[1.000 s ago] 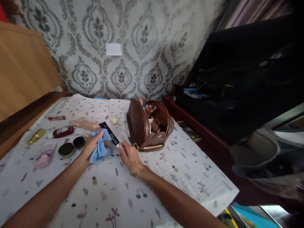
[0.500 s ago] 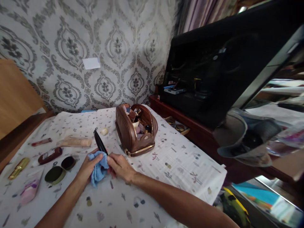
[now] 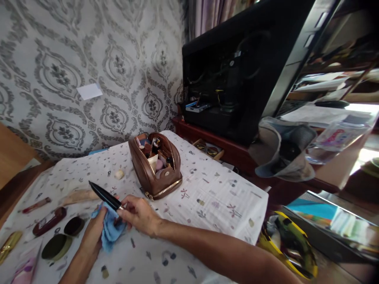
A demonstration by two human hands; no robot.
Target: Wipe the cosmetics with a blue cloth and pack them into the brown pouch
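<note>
My right hand [image 3: 140, 215] is closed on the end of a long black pointed cosmetic tube [image 3: 105, 195], which looks like a mascara. A silver band shows on it close to my fingers, and its tip points up and left. My left hand [image 3: 94, 228] grips a crumpled blue cloth [image 3: 111, 230] just beneath the tube, and the cloth touches it. Beyond my hands stands an unzipped brown makeup bag [image 3: 154, 181] with cosmetics inside. Left of my hands lie a dark green round container [image 3: 56, 247], a smaller dark round one [image 3: 74, 226] and a dark red bottle [image 3: 49, 221].
A patterned white cloth [image 3: 201, 225] covers the table. Further left lie a lip gloss tube [image 3: 36, 205], a beige tube [image 3: 79, 197], a gold item [image 3: 10, 245] and a pink tube [image 3: 26, 270]. A big black screen [image 3: 225, 86] stands at the right.
The view has turned right, so the table items sit further left. The black tube has tilted from steep to flatter, its tip swinging left. The cloth stays in my left hand.
</note>
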